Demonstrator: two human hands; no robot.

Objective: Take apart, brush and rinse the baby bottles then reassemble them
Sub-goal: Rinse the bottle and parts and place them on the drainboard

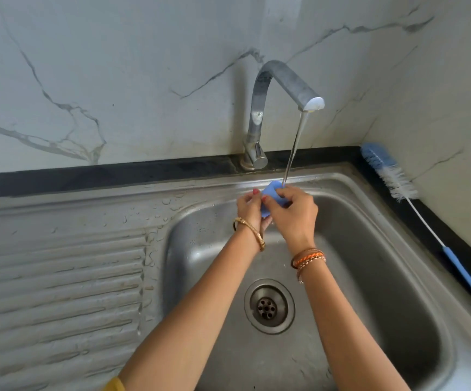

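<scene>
Both hands grip a blue cap (271,196) under the tap stream.
Left hand (250,206) and right hand (292,214) are curled round the cap, held over the sink (369,249) below the tap (274,88). The stream is met at the cap's top edge. A brush (415,210) is laid on the right ledge, well apart.
</scene>
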